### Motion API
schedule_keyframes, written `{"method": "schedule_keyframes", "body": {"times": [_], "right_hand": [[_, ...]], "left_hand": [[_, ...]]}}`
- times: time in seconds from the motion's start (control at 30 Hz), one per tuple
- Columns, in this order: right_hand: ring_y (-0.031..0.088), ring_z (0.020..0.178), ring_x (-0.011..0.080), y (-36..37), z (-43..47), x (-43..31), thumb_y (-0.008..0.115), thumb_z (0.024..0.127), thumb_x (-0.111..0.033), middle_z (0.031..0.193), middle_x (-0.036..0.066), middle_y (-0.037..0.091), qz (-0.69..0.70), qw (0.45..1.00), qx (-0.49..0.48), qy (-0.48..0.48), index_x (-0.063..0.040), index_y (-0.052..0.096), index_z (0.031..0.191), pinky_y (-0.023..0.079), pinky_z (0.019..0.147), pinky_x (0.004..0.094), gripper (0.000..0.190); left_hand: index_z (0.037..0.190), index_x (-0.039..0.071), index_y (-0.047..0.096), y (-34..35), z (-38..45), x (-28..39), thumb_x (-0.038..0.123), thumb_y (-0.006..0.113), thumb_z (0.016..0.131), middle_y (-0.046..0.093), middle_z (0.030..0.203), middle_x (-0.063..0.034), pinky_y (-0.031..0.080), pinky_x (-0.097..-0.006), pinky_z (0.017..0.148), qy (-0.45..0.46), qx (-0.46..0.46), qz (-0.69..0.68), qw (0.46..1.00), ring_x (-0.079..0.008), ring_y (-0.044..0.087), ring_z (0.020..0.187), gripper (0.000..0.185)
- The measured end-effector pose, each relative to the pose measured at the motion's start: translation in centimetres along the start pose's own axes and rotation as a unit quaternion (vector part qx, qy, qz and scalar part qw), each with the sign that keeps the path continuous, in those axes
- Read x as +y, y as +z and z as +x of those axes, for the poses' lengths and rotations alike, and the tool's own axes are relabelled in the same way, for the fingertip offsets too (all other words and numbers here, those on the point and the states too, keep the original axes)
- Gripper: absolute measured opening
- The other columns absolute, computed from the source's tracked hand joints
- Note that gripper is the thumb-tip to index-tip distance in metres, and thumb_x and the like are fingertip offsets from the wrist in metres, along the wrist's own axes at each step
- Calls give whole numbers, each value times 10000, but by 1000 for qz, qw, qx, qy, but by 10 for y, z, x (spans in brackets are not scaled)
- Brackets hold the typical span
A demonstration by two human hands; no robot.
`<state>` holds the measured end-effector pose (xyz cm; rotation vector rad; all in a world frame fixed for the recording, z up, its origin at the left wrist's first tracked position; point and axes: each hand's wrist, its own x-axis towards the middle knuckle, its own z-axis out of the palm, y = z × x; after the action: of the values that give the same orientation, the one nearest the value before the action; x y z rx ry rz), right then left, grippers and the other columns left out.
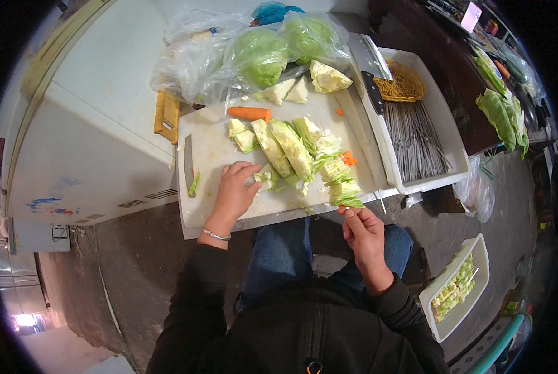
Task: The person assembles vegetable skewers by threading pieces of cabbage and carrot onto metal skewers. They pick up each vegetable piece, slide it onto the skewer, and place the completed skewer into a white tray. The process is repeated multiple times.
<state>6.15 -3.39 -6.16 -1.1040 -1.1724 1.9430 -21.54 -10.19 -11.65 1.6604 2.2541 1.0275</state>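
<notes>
On a white cutting board (213, 140) lie long cabbage wedges (286, 145) and smaller cut pieces. My left hand (234, 189), a silver bangle at its wrist, reaches over the board with thumb and fingers apart. Its fingertips are at a small cabbage piece (266, 177); whether they touch it is unclear. At the board's near right edge, my right hand (365, 231) pinches the near end of a row of threaded-looking cabbage pieces (342, 184). An orange bit shows at the fingertips, and the skewer itself is mostly hidden. Carrot slices (348, 159) lie beside the row.
A carrot (249, 113) and bagged cabbages (260, 56) are at the back. A cleaver (370, 61) rests across a white tray (459, 159) holding thin skewers (414, 140) and a yellow basket (403, 82). Low on the right stands a bin (428, 297) of cabbage skewers.
</notes>
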Motion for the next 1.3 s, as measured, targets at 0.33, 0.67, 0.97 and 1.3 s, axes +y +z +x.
{"method": "schedule_keyframes", "body": {"times": [0.33,0.67,0.97,1.3], "right_hand": [[425,531,24,5,-10,13,538,935,-137,629,-43,513,-78,996,-42,-31,-8,636,950,324,489,179,162],[488,747,1,33,24,20,654,837,-14,934,-40,550,-32,989,-74,-126,-36,567,1076,422,634,153,255],[534,886,89,38,14,12,686,793,30,974,19,550,53,987,-124,-88,-16,514,1108,475,789,249,362],[510,810,79,37,12,1,679,800,18,997,36,531,30,988,-108,-109,1,466,1146,451,684,195,406]], "left_hand": [[892,66,573,2,-1,0,50,700,750,576,893,-52,477,-337,780,-84,17,-137,987,-218,551,811,191],[1017,58,541,-3,-18,75,37,623,854,598,938,-30,509,-229,692,-262,-166,-664,681,-116,603,763,184],[969,-5,563,16,-28,102,-26,606,849,645,896,-75,505,-235,730,-180,-75,-589,784,-124,628,822,130],[1064,-26,589,-4,-34,113,-36,620,843,606,1057,-83,490,-257,837,-111,-96,-605,782,-133,587,975,223]]}}
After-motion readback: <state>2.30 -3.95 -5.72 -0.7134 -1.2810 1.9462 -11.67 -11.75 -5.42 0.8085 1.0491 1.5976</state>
